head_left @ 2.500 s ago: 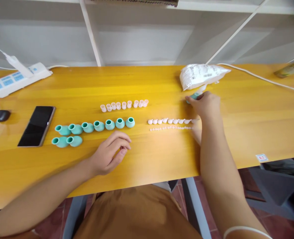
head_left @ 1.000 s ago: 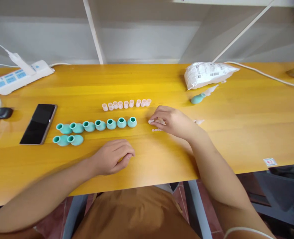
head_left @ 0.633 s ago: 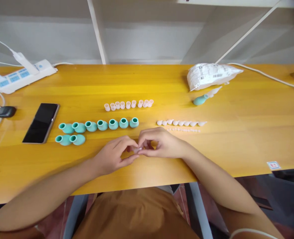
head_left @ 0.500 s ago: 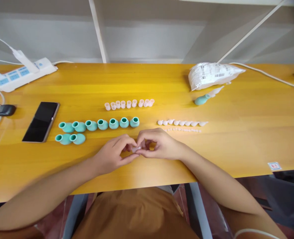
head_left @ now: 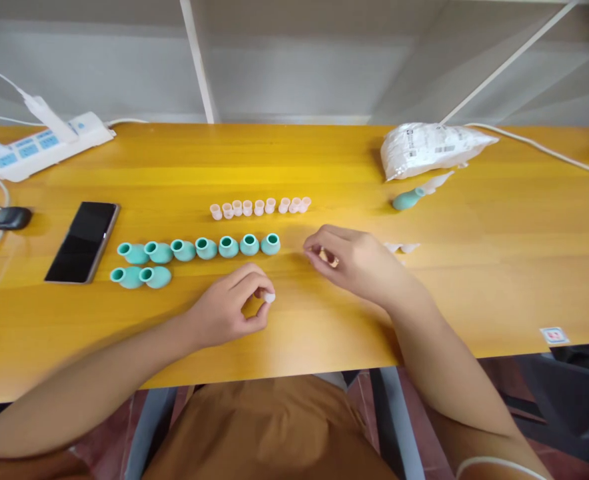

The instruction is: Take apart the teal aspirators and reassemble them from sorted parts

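Observation:
Pinched between thumb and forefinger of my left hand [head_left: 237, 303] is a small whitish plastic piece [head_left: 269, 297], its end facing right. My right hand [head_left: 347, 257] hovers over the row of small pale pointed nozzles [head_left: 410, 247], hiding most of them. Its thumb and fingertips are pressed together; whatever may be between them does not show. Teal bulb-shaped bottles [head_left: 206, 249] stand or lean in two rows beyond and left of my left hand. Behind them runs a line of small pale pink cups [head_left: 259, 207].
A teal bottle with a pale pointed nozzle on it [head_left: 408, 199] lies at the back right, before a white plastic package [head_left: 432, 150]. At left are a black phone [head_left: 82, 241] and a power strip [head_left: 49, 148] with cables. A partition wall [head_left: 294, 73] borders the table's back.
My right hand has parted from my left and moved right, over the row of nozzles. My left hand stays about where it was, still pinching the whitish piece.

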The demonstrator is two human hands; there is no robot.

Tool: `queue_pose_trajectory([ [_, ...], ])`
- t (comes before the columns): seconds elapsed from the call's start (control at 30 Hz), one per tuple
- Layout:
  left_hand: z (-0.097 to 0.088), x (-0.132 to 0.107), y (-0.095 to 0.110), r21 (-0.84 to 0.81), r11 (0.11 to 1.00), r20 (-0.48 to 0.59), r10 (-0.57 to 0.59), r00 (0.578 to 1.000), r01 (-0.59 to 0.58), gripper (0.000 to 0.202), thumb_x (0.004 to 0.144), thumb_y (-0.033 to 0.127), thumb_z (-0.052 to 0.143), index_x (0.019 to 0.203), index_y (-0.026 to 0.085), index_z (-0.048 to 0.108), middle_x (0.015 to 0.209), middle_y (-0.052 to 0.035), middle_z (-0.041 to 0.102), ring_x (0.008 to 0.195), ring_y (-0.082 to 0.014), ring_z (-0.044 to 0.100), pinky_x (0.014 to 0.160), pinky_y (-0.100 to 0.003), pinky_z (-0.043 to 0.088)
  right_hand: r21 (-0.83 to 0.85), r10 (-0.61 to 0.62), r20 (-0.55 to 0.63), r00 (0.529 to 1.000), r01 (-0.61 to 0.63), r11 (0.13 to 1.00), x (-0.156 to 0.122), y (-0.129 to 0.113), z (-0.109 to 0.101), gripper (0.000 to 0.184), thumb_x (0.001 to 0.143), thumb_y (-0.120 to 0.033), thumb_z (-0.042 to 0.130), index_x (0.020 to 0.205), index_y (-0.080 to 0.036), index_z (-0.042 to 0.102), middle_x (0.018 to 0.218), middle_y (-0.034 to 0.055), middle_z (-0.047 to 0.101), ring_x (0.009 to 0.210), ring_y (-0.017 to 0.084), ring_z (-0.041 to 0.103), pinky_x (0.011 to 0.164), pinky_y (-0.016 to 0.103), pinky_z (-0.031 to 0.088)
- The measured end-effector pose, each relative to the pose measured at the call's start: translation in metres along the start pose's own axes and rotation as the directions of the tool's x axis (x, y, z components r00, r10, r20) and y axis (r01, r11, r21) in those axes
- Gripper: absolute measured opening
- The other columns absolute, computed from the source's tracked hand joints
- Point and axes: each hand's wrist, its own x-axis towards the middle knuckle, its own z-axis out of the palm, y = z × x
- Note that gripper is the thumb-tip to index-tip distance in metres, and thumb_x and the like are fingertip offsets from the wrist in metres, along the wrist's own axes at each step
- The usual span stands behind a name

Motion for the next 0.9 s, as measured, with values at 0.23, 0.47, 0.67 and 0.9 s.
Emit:
queue_pose_trajectory([
  [0.23, 0.002, -0.002, -0.003, -0.028, 1.000, -0.009, -0.013, 1.000, 0.013, 0.022, 0.101, 0.007, 0.064, 0.117, 0.023, 0.062, 0.109, -0.0042, 0.072, 0.092, -0.0162, 0.069, 0.078, -0.028, 0.059, -0.227, 0.052, 0.141, 0.989, -0.019, 0.974, -0.005, 0.018, -0.016, 0.011, 0.108, -0.026, 0.067, 0.104, -0.025, 0.078, 0.101, 0.0067, 0.080, 0.081, 0.025, 0.073, 0.074, 0.038, 0.050],
  [0.47, 0.004, -0.001, -0.004, 0.029, 1.000, -0.059, -0.002, 0.998, 0.003, 0.031, 0.105, 0.010, 0.065, 0.134, 0.022, 0.067, 0.114, -0.0049, 0.074, 0.091, -0.0143, 0.073, 0.085, -0.028, 0.064, -0.334, 0.054, 0.236, 0.970, 0.029, 0.942, -0.008, 0.019, -0.013, 0.011, 0.108, -0.029, 0.072, 0.102, -0.027, 0.081, 0.100, 0.0052, 0.077, 0.076, 0.021, 0.070, 0.066, 0.035, 0.043],
  [0.67, 0.003, 0.000, -0.004, -0.097, 0.994, -0.101, -0.063, 0.993, 0.053, 0.020, 0.107, 0.014, 0.069, 0.125, 0.021, 0.075, 0.112, -0.0049, 0.075, 0.089, -0.0129, 0.072, 0.084, -0.026, 0.064, -0.389, 0.080, 0.282, 0.956, 0.037, 0.921, -0.005, 0.015, -0.007, 0.023, 0.110, -0.021, 0.065, 0.089, -0.022, 0.074, 0.096, 0.0049, 0.069, 0.069, 0.016, 0.061, 0.063, 0.033, 0.034],
  [0.9, 0.003, 0.000, -0.011, -0.292, 0.942, -0.103, -0.204, 0.973, 0.167, 0.016, 0.105, 0.016, 0.073, 0.120, 0.023, 0.078, 0.116, -0.0065, 0.078, 0.097, -0.0163, 0.075, 0.087, -0.030, 0.063, -0.388, 0.135, 0.284, 0.949, -0.015, 0.922, -0.004, 0.013, -0.007, 0.016, 0.110, -0.020, 0.065, 0.102, -0.019, 0.078, 0.103, 0.0065, 0.073, 0.077, 0.018, 0.065, 0.067, 0.033, 0.035],
])
